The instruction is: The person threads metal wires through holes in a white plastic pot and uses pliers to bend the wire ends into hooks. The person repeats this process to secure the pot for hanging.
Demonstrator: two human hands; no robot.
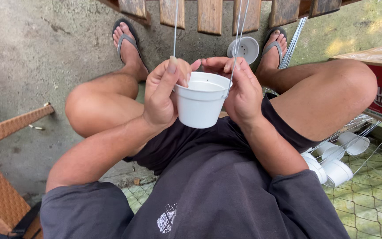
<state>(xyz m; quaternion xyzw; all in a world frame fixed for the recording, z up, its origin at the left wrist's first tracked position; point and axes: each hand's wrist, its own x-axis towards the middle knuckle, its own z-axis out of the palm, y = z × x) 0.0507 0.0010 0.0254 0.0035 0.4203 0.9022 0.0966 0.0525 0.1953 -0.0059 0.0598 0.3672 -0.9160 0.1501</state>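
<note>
Left hand (162,95) and right hand (242,90) clasp a small white plastic pot (201,105) from either side, the pot sitting between them above the lap. Pot: round, tapered toward its base, plain white, upright, with thin wire hangers (239,26) rising from its rim. Both hands are curled about the pot's wall, fingertips (173,66) pinching at the rim where the wires attach.

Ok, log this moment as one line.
left hand: pinches wire at white pot rim | right hand: grips pot | spare pots: beside right leg
</note>
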